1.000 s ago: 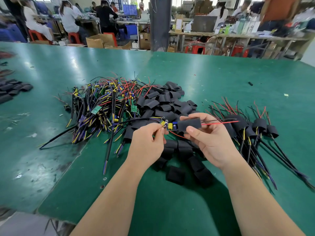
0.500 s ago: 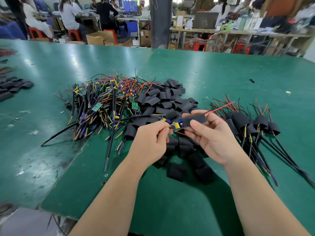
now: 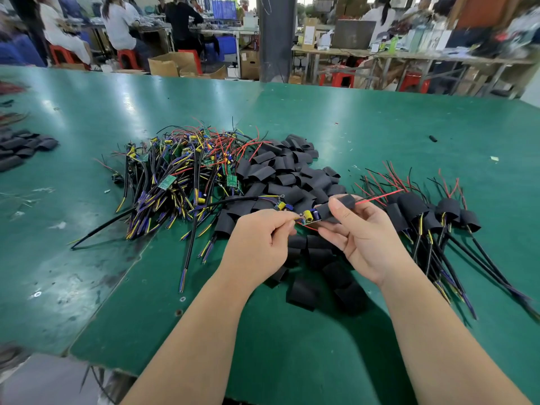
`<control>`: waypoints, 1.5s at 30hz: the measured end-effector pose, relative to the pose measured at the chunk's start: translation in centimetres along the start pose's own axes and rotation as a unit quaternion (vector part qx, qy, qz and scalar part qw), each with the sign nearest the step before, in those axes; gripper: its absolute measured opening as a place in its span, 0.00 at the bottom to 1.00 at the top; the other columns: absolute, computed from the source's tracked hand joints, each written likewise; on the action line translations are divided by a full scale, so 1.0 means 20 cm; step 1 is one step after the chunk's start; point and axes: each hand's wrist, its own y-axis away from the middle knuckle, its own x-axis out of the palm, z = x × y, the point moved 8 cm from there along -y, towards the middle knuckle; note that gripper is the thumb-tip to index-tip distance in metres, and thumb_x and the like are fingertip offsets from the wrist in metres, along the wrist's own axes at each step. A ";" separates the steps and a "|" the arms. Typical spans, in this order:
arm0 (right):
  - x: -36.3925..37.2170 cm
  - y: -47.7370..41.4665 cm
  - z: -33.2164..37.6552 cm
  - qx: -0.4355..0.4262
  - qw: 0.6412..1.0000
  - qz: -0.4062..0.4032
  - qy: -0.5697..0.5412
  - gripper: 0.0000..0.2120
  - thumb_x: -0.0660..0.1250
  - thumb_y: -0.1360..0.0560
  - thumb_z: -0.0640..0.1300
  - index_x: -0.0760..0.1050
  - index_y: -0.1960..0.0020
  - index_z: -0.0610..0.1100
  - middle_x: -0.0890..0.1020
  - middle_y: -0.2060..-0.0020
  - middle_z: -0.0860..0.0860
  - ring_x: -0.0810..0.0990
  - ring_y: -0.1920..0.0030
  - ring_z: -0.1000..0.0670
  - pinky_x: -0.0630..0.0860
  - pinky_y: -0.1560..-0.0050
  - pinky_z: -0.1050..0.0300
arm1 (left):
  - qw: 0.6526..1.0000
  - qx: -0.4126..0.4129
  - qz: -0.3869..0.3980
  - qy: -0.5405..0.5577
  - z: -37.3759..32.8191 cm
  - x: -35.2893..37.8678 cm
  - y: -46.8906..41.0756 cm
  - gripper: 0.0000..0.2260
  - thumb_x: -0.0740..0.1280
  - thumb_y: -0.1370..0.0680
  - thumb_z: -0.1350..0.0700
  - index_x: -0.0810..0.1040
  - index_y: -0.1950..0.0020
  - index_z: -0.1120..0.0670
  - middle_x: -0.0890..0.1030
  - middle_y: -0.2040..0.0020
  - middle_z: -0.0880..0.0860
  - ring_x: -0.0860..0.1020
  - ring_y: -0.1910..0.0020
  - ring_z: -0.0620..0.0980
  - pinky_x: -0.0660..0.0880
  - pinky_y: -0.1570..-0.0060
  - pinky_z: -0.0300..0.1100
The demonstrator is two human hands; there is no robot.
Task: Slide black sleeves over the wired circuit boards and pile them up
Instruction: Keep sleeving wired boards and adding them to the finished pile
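My left hand (image 3: pixel 260 244) pinches the wired end of a small circuit board (image 3: pixel 307 217) with yellow and blue parts. My right hand (image 3: pixel 359 229) grips a black sleeve (image 3: pixel 339 207) that sits over the board's other end; red wires stick out of the sleeve to the right. A black cable runs left from the board. A tangled heap of unsleeved wired boards (image 3: pixel 181 176) lies at the left. Loose black sleeves (image 3: pixel 286 173) are heaped in the middle and under my hands. The pile of sleeved boards (image 3: pixel 423 211) lies at the right.
The green table (image 3: pixel 380 135) stretches far back. More black sleeves (image 3: pixel 20 146) lie at the far left edge. A small black scrap (image 3: pixel 433 138) lies at the back right. A seam in the table surface (image 3: pixel 125 267) runs near the front left. People work at benches behind.
The sleeve has slid further left along the board, and the red wires now point up and right. Both hands have stayed in place over the loose sleeves.
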 end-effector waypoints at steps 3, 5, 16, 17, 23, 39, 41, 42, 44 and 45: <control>0.02 0.01 0.02 -0.021 0.999 0.030 -0.017 0.13 0.71 0.34 0.41 0.76 0.50 0.43 0.85 0.55 0.45 0.85 0.61 0.48 0.81 0.60 0.59 | 0.994 -0.074 0.017 0.084 0.03 0.02 0.00 0.11 0.63 0.22 0.55 0.84 0.45 0.52 0.79 0.67 0.46 0.74 0.69 0.45 0.69 0.68 0.39; 0.04 0.01 0.03 -0.032 0.998 0.059 -0.013 0.13 0.69 0.32 0.39 0.75 0.48 0.44 0.85 0.53 0.45 0.85 0.60 0.48 0.81 0.59 0.57 | 0.982 -0.125 0.030 0.140 0.07 0.04 0.00 0.12 0.62 0.21 0.49 0.85 0.55 0.49 0.68 0.75 0.45 0.63 0.75 0.43 0.60 0.72 0.37; 0.04 0.02 0.06 -0.046 0.993 0.081 0.067 0.26 0.82 0.44 0.52 0.77 0.51 0.44 0.85 0.53 0.43 0.85 0.58 0.46 0.81 0.61 0.57 | 0.856 -0.319 0.092 0.396 0.17 0.12 0.05 0.03 0.73 0.29 0.54 0.86 0.60 0.51 0.84 0.61 0.53 0.66 0.74 0.43 0.59 0.78 0.33; 0.04 0.02 0.06 -0.049 0.993 0.078 0.068 0.27 0.83 0.46 0.54 0.79 0.52 0.44 0.86 0.54 0.43 0.85 0.59 0.46 0.81 0.61 0.58 | 0.849 -0.318 0.095 0.411 0.17 0.12 0.05 0.04 0.73 0.31 0.52 0.86 0.60 0.51 0.84 0.62 0.53 0.66 0.74 0.42 0.59 0.78 0.33; 0.06 0.03 0.04 -0.037 0.994 0.091 0.039 0.16 0.76 0.39 0.47 0.79 0.54 0.43 0.86 0.57 0.44 0.84 0.63 0.51 0.80 0.62 0.60 | 0.847 -0.301 0.116 0.422 0.16 0.13 0.04 0.03 0.73 0.30 0.53 0.86 0.59 0.50 0.82 0.65 0.50 0.63 0.75 0.43 0.57 0.78 0.33; 0.12 0.03 -0.08 -0.024 0.996 0.052 0.072 0.14 0.72 0.34 0.44 0.78 0.51 0.41 0.85 0.57 0.46 0.85 0.58 0.47 0.78 0.63 0.61 | 0.918 -0.274 -0.019 0.288 0.20 0.04 0.02 0.06 0.73 0.27 0.61 0.78 0.62 0.55 0.77 0.75 0.44 0.71 0.77 0.40 0.67 0.76 0.31; 0.13 0.03 -0.09 -0.020 0.997 0.050 0.057 0.15 0.72 0.34 0.43 0.79 0.48 0.42 0.85 0.56 0.45 0.84 0.58 0.46 0.78 0.61 0.59 | 0.908 -0.279 -0.017 0.313 0.20 0.04 0.02 0.06 0.73 0.27 0.63 0.79 0.62 0.56 0.77 0.75 0.46 0.72 0.76 0.41 0.69 0.76 0.33; 0.13 0.03 -0.08 -0.017 0.998 0.043 0.041 0.18 0.72 0.34 0.42 0.77 0.44 0.42 0.85 0.56 0.46 0.84 0.58 0.47 0.78 0.61 0.60 | 0.897 -0.288 -0.014 0.335 0.20 0.05 0.03 0.05 0.72 0.27 0.63 0.80 0.62 0.57 0.78 0.74 0.47 0.74 0.75 0.42 0.71 0.75 0.33; 0.12 0.03 -0.06 -0.010 1.000 0.024 0.005 0.24 0.71 0.34 0.39 0.73 0.39 0.43 0.85 0.59 0.49 0.83 0.61 0.50 0.78 0.62 0.61 | 0.867 -0.314 -0.003 0.387 0.20 0.07 0.03 0.05 0.72 0.27 0.64 0.82 0.62 0.57 0.81 0.71 0.51 0.78 0.72 0.43 0.74 0.72 0.33; 0.11 0.03 -0.05 -0.007 1.000 0.013 -0.010 0.25 0.71 0.34 0.38 0.73 0.38 0.44 0.84 0.63 0.52 0.83 0.63 0.51 0.78 0.62 0.61 | 0.853 -0.325 0.006 0.408 0.20 0.08 0.03 0.04 0.72 0.27 0.65 0.82 0.61 0.58 0.82 0.70 0.53 0.79 0.71 0.44 0.75 0.70 0.33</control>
